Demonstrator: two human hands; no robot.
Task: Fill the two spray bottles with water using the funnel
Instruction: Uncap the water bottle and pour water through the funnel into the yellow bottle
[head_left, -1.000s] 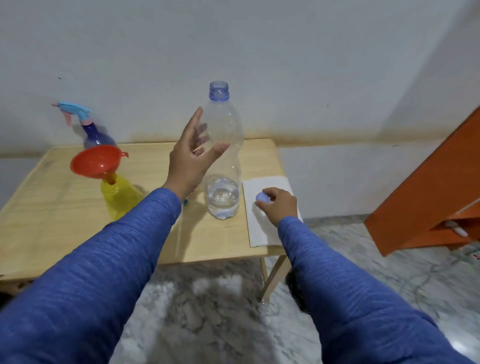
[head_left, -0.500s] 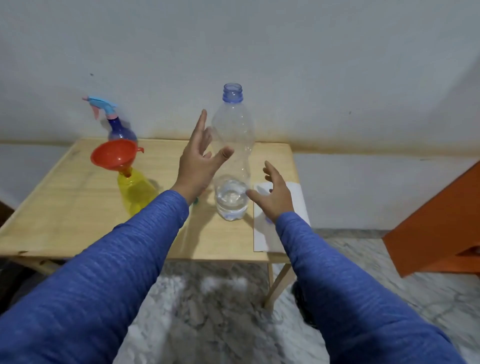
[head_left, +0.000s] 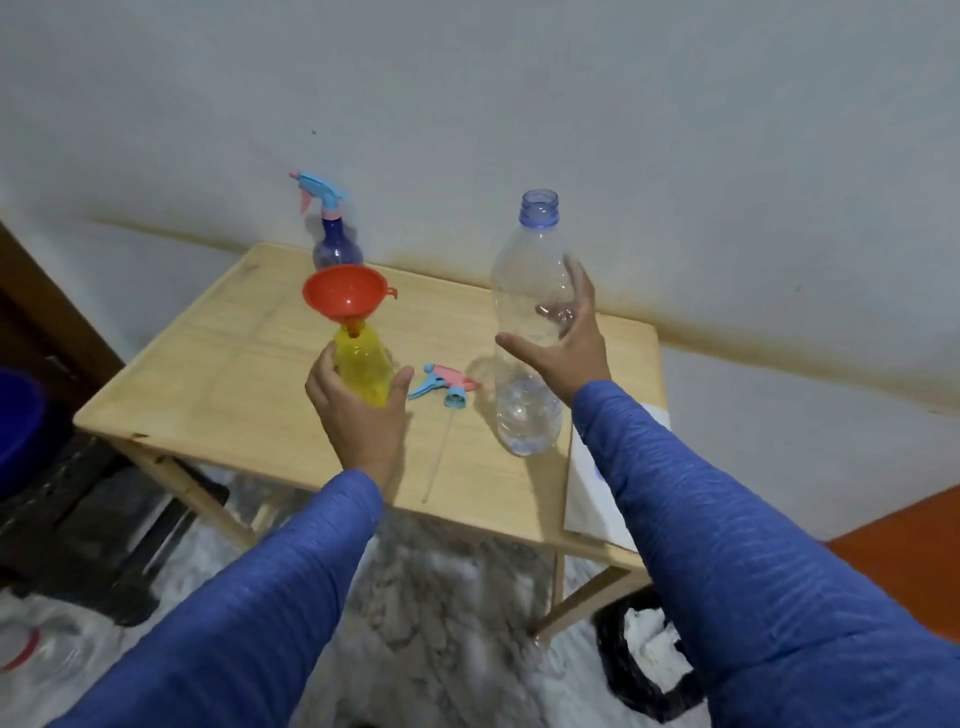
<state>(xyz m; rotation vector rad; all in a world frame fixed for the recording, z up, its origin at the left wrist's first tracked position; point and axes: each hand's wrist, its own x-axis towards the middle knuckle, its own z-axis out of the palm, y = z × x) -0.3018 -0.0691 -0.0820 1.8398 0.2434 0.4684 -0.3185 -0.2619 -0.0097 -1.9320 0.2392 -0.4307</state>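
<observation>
A red funnel (head_left: 345, 293) sits in the neck of the yellow spray bottle (head_left: 363, 364) near the middle of the wooden table (head_left: 208, 374). My left hand (head_left: 358, 415) cups that bottle's lower part, fingers on its left and thumb on its right. A clear water bottle (head_left: 527, 415), uncapped and with a little water at the bottom, stands to the right. My right hand (head_left: 566, 343) is spread round its middle, thumb in front, straight blurred fingers behind. A purple spray bottle (head_left: 337, 252) with a blue head stands at the back. A loose spray head (head_left: 447, 387) lies between the two hands.
White paper (head_left: 584, 499) lies on the table's right front corner, mostly under my right sleeve. A black bag (head_left: 644, 670) is on the marble floor below. Dark objects and a blue tub (head_left: 15, 426) are at the left, orange furniture (head_left: 909, 530) at the right.
My left hand left the water bottle and went to the yellow spray bottle. My right hand rose off the paper and came round the water bottle. The view swung left.
</observation>
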